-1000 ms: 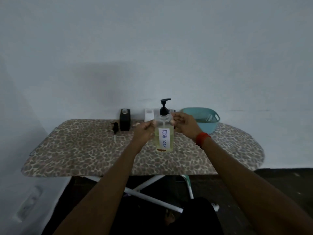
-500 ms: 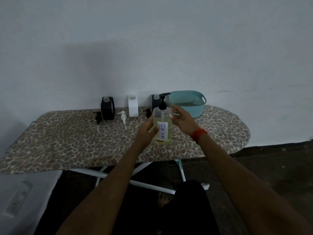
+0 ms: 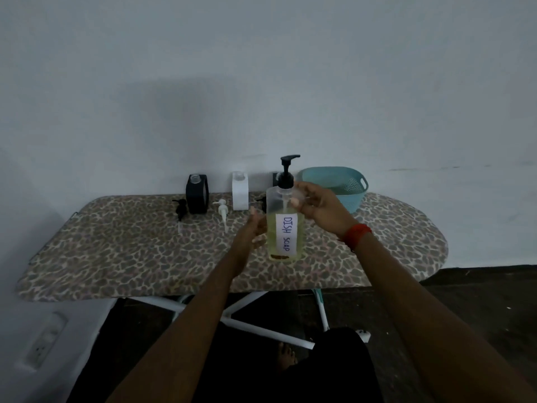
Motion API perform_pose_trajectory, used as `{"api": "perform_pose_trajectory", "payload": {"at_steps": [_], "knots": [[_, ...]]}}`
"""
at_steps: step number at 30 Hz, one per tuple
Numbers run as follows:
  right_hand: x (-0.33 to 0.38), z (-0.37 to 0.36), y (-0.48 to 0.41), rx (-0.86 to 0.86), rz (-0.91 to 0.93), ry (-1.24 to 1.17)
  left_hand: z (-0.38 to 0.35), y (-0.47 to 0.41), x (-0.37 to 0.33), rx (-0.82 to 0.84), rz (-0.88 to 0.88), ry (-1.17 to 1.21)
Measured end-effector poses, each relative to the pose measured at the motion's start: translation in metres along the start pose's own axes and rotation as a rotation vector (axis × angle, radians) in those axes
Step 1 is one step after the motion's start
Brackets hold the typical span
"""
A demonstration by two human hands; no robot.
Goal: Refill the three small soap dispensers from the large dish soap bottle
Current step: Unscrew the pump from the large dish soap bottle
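A large clear bottle point(image 3: 284, 225) labelled DISH SOAP, with a black pump top and yellowish liquid in it, stands upright over the middle of the ironing board point(image 3: 122, 251). My right hand point(image 3: 318, 206) grips its shoulder just below the pump. My left hand point(image 3: 251, 231) cups its lower left side. At the back stand a black dispenser point(image 3: 197, 193), a white dispenser point(image 3: 240, 191) and a second black one point(image 3: 275, 177) mostly hidden behind the bottle, all with their tops off. A black pump point(image 3: 180, 208) and a white pump point(image 3: 222, 211) lie in front of them.
A teal plastic basket point(image 3: 348, 184) sits at the back right, just behind my right hand. The leopard-print board ends at the wall behind and at a rounded tip on the right. A third pump point(image 3: 261, 201) lies partly hidden by the bottle.
My view has swung left and down, bringing all the dispensers into sight. Both hands have stayed on the bottle, and it has come a little nearer to me.
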State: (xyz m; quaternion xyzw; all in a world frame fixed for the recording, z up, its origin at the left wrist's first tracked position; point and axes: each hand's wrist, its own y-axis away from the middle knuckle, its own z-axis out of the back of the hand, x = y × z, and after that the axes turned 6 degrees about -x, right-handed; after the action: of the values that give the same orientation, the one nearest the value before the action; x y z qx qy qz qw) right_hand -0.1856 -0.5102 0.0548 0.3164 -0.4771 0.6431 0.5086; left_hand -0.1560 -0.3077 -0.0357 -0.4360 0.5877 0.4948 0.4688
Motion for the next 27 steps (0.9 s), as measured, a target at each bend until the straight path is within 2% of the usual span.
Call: {"api": "perform_pose_trajectory", "payload": {"at_steps": [3,7,10,13,16,19,21,23,27], "knots": [[0.027,-0.001,0.001,0.017,0.025,-0.094,-0.007,0.01,-0.009,0.038,0.094,0.109],[0.047,-0.008,0.005,0.029,0.047,-0.168,-0.005,0.027,-0.02,0.217,0.034,0.359],[0.052,-0.007,0.008,0.042,0.028,-0.173,-0.009,0.038,-0.034,0.185,0.035,0.325],[0.059,-0.001,0.007,0.022,0.053,-0.05,-0.013,0.042,-0.037,0.076,0.006,0.249],[0.081,-0.001,0.008,-0.112,0.182,0.058,-0.018,0.049,-0.036,-0.041,-0.043,0.255],[0.103,-0.008,0.005,-0.339,0.299,0.231,-0.026,0.057,-0.037,-0.195,-0.237,0.222],[0.112,-0.013,0.004,-0.394,0.305,0.302,-0.029,0.062,-0.04,-0.249,-0.28,0.219],[0.114,-0.015,0.004,-0.403,0.277,0.301,-0.029,0.067,-0.043,-0.264,-0.245,0.191],[0.116,-0.014,0.004,-0.295,0.236,0.259,-0.025,0.075,-0.046,-0.135,-0.177,0.259]]}}
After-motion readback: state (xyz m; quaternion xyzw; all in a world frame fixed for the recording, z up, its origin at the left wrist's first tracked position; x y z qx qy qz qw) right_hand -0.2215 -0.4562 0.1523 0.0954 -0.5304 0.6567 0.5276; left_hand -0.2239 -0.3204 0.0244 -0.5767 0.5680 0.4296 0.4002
